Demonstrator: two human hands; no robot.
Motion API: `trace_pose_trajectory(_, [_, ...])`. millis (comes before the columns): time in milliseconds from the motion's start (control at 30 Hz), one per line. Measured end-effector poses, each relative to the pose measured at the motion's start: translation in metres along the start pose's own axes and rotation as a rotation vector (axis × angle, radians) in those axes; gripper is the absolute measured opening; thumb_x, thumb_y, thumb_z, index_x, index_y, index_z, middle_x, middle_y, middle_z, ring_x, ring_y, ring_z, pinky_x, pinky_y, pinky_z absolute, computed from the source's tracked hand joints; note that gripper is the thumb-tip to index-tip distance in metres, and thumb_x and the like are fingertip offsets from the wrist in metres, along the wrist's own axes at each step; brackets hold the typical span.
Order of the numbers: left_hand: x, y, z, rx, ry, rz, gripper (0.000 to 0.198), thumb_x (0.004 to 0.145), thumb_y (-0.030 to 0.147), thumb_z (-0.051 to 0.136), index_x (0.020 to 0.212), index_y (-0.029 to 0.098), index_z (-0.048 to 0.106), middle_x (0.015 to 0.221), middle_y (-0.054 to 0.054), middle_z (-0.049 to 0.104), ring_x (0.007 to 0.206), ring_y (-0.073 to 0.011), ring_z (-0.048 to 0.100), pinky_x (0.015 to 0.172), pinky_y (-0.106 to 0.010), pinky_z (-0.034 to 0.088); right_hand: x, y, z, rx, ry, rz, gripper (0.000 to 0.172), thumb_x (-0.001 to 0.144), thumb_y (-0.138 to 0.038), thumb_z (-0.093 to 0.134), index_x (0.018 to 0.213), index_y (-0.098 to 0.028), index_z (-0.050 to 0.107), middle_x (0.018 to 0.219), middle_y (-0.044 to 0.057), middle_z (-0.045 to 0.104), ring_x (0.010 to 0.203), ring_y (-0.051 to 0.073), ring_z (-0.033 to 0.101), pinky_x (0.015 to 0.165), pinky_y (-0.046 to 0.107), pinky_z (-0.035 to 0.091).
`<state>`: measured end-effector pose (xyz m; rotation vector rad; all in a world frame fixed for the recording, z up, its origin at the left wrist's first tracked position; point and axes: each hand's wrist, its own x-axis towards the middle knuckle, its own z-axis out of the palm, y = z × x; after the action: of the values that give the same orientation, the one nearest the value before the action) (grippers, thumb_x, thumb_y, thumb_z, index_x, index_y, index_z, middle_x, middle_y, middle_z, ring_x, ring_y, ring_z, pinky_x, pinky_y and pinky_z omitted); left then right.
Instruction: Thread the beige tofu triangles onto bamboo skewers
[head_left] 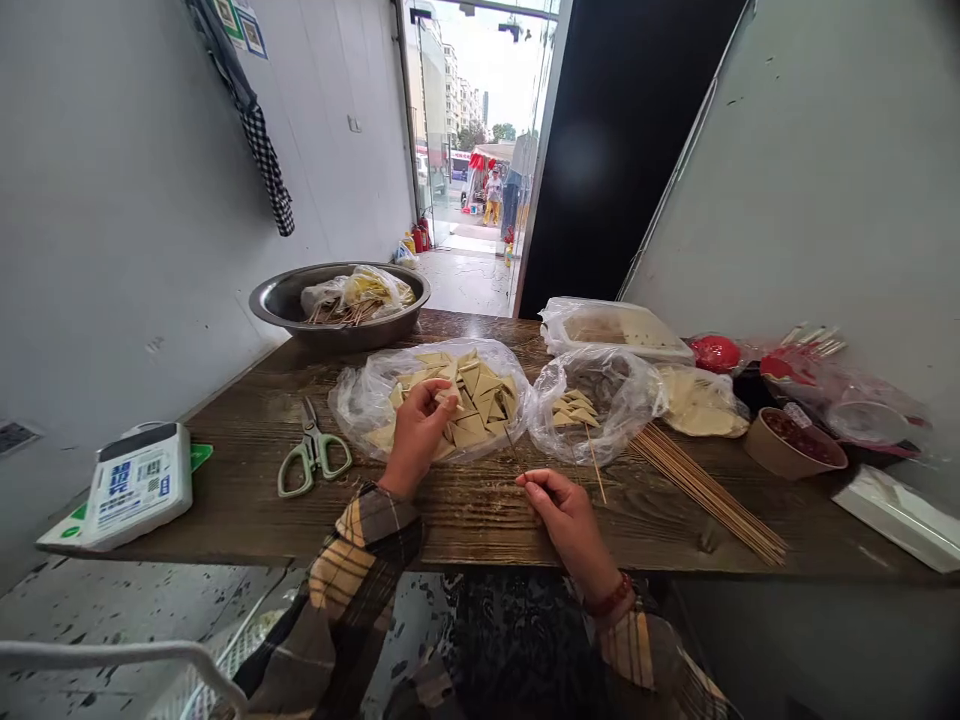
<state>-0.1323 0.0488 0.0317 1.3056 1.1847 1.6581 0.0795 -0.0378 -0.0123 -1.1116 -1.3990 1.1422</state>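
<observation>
Over a clear plastic bag (356,400) spread with folded tofu-skin pieces (480,390), my left hand (421,430) pinches one pale tofu-skin piece (448,388) between thumb and fingers. My right hand (562,512) is closed on a thin wooden skewer (516,450), whose tip points up and away toward the pile. The skewer and the held piece are apart. Just right of the pile, a second clear bag (637,385) holds several pieces on skewers (576,408), with stick ends poking out toward me. A bundle of bare skewers (709,490) lies to the right of my right hand.
Green-handled scissors (313,450) lie left of the bag, near a white box (139,485). A metal basin (274,300) with skewers and bags stands at the back left. At right are a wrapped tray (622,328), tofu-skin sheets (697,400) and a paper bowl (795,445).
</observation>
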Motion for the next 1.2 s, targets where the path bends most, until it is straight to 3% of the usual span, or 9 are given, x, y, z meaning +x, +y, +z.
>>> trace_pose_trajectory(167, [-0.004, -0.001, 0.012, -0.024, -0.053, 0.013, 0.045, 0.071, 0.025, 0.067, 0.114, 0.016, 0.057, 0.084, 0.0, 0.058, 0.072, -0.0106, 0.053, 0.065, -0.021, 0.042, -0.002, -0.006, -0.001, -0.092, 0.011, -0.015, 0.026, 0.086, -0.039, 0.057, 0.092, -0.019, 0.071, 0.078, 0.002, 0.065, 0.069, 0.015, 0.056, 0.061, 0.025, 0.042])
trace_pose_trajectory(367, [-0.005, -0.006, 0.008, 0.051, -0.05, -0.059, 0.032, 0.07, 0.031, 0.07, 0.097, 0.013, 0.068, 0.075, -0.002, 0.061, 0.068, -0.0121, 0.053, 0.062, -0.023, 0.041, -0.004, -0.008, -0.003, -0.135, -0.008, -0.038, 0.024, 0.087, -0.038, 0.057, 0.091, -0.019, 0.071, 0.087, 0.004, 0.07, 0.082, 0.019, 0.062, 0.074, 0.029, 0.046])
trace_pose_trajectory(633, [-0.008, 0.001, 0.01, -0.052, -0.096, -0.024, 0.029, 0.072, 0.035, 0.072, 0.094, 0.016, 0.069, 0.081, -0.002, 0.062, 0.073, -0.011, 0.053, 0.064, -0.021, 0.041, -0.005, -0.008, -0.002, -0.153, -0.012, -0.099, 0.021, 0.088, -0.035, 0.057, 0.092, -0.021, 0.072, 0.091, 0.004, 0.071, 0.085, 0.018, 0.063, 0.076, 0.028, 0.048])
trace_pose_trajectory(800, [-0.013, 0.012, 0.012, -0.14, -0.219, -0.168, 0.043, 0.073, 0.034, 0.073, 0.111, 0.018, 0.066, 0.065, 0.005, 0.047, 0.054, -0.0054, 0.038, 0.05, -0.018, 0.032, -0.005, -0.008, -0.002, -0.148, -0.015, -0.126, 0.019, 0.088, -0.032, 0.057, 0.094, -0.022, 0.072, 0.092, 0.004, 0.071, 0.086, 0.018, 0.064, 0.075, 0.028, 0.049])
trace_pose_trajectory(1033, [-0.018, 0.021, 0.015, -0.227, -0.268, -0.363, 0.033, 0.069, 0.04, 0.076, 0.089, 0.014, 0.068, 0.07, 0.003, 0.052, 0.056, -0.005, 0.045, 0.05, -0.017, 0.036, -0.007, -0.008, -0.002, -0.166, -0.03, -0.162, 0.02, 0.089, -0.028, 0.056, 0.1, -0.024, 0.072, 0.103, 0.006, 0.073, 0.094, 0.019, 0.066, 0.079, 0.029, 0.052])
trace_pose_trajectory(1200, [-0.018, 0.019, 0.016, -0.272, -0.328, -0.367, 0.042, 0.069, 0.037, 0.075, 0.103, 0.013, 0.068, 0.066, 0.004, 0.051, 0.053, -0.0038, 0.046, 0.048, -0.017, 0.032, -0.008, -0.005, -0.001, -0.215, -0.017, -0.185, 0.022, 0.089, -0.028, 0.057, 0.105, -0.025, 0.072, 0.106, 0.006, 0.073, 0.096, 0.02, 0.067, 0.082, 0.032, 0.053])
